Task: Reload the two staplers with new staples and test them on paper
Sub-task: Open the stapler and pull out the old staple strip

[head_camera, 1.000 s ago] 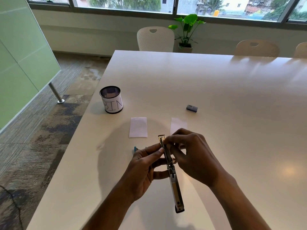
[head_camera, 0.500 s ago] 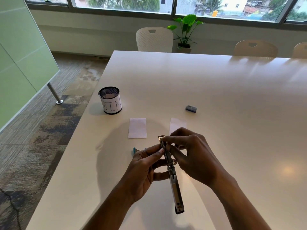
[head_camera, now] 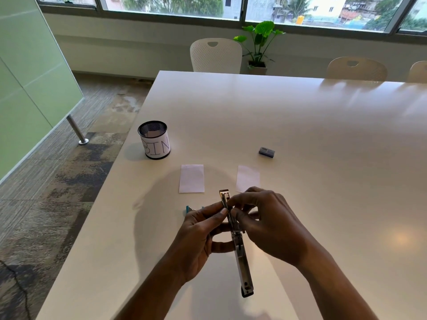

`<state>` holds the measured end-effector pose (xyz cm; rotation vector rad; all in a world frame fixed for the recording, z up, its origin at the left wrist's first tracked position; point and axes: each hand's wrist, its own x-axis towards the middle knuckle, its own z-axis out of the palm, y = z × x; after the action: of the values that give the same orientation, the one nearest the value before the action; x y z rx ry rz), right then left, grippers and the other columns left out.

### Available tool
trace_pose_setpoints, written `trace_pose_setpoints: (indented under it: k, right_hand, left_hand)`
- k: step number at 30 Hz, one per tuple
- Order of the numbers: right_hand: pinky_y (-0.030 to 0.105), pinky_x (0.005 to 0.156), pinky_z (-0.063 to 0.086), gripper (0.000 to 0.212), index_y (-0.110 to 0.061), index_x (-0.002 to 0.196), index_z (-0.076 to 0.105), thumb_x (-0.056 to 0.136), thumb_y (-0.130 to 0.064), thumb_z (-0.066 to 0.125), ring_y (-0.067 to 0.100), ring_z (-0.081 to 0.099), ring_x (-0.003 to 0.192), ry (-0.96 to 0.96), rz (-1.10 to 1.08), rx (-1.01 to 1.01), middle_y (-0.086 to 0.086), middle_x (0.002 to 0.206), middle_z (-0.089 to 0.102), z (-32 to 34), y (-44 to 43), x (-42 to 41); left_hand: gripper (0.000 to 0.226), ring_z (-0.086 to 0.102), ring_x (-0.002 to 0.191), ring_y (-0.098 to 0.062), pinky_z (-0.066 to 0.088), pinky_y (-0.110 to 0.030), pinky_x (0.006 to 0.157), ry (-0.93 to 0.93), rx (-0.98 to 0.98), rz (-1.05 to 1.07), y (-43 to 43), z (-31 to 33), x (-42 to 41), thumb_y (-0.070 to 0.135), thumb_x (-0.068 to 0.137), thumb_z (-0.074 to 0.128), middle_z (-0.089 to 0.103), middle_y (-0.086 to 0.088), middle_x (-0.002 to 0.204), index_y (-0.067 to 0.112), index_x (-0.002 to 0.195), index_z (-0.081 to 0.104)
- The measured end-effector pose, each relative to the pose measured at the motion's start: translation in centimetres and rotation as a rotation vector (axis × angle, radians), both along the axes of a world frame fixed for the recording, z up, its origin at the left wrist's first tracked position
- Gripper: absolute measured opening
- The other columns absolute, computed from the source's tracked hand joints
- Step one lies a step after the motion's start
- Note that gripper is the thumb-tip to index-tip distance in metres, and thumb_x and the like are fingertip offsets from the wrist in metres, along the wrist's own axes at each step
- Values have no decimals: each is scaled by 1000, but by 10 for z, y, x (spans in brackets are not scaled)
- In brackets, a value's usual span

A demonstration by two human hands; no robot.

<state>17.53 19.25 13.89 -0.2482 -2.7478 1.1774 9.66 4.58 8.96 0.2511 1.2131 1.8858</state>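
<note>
A metal stapler [head_camera: 241,257] is swung fully open into one long strip, held above the white table [head_camera: 300,139] and pointing away from me. My left hand [head_camera: 201,236] grips its middle from the left. My right hand [head_camera: 265,225] pinches the far magazine end from the right. Two small white paper slips lie beyond: the left slip [head_camera: 191,178] and the right slip [head_camera: 248,177]. A small grey staple box [head_camera: 266,151] sits farther right. A blue object [head_camera: 187,209], mostly hidden behind my left hand, lies on the table.
A black mesh cup labelled BIN [head_camera: 154,140] stands near the table's left edge. White chairs [head_camera: 216,55] and a potted plant [head_camera: 258,45] are at the far side under the windows. A green glass partition [head_camera: 30,72] is on the left.
The hands and stapler stay almost in place; my fingers have shifted slightly on the magazine end.
</note>
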Motion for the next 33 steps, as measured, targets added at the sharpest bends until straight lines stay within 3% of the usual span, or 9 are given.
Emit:
trace_pose_setpoints:
  k: [5,7,10,14,18,23,28,33]
  right_hand:
    - [9,77,53,31,-28,121,60,95,-13,64,-1,64,96,102,-120,-60,-15,104,63,-6,5,0]
    - [14,75,56,33,-27,124,54,97,-10,60,4,65,98,88,-152,-155,-13,106,62,-11,4,-2]
    - [21,75,58,26,-25,117,63,99,-8,55,6,63,101,55,-120,-232,-11,112,59,-19,-1,-3]
    - [32,77,61,34,-27,122,56,99,-3,52,13,66,97,107,-189,-380,-7,108,61,-23,2,-3]
    - [29,76,61,28,-29,116,63,99,-8,55,5,62,103,150,-144,-280,-10,115,60,-24,-4,-2]
    - [11,76,54,26,-23,113,69,94,-6,62,0,61,101,269,-136,-101,-11,112,58,-17,-3,1]
    - [23,81,58,26,-22,115,73,94,-10,64,6,62,100,240,-96,13,-10,107,57,-15,-5,-1]
    - [21,80,57,25,-20,116,73,94,-11,64,5,63,94,236,-94,33,-9,101,61,-7,-7,-3]
  left_hand:
    - [29,72,94,-27,59,-45,65,-33,17,9,-1,3,-2,11,98,48,72,-14,106,6,120,66]
    - [31,72,93,-27,59,-44,64,-40,31,3,-1,4,-3,12,97,48,72,-14,107,6,121,66]
    - [30,72,93,-28,59,-43,63,-52,53,-6,-1,5,-2,13,94,51,72,-15,107,7,118,68]
    - [33,71,97,-30,60,-42,63,-40,39,-11,-1,5,-2,14,93,52,72,-17,110,7,121,67]
    - [31,71,97,-31,60,-45,65,-30,48,-13,-1,6,-2,14,92,53,71,-18,111,7,117,70]
    - [30,71,96,-31,60,-44,64,-28,20,6,-1,4,-2,13,96,50,72,-17,109,6,119,67]
    - [31,70,97,-29,58,-43,64,-2,9,2,-1,4,0,16,94,53,71,-15,112,6,120,67]
    - [29,71,95,-28,58,-43,65,10,-9,6,-1,4,0,20,91,55,73,-13,107,10,114,71]
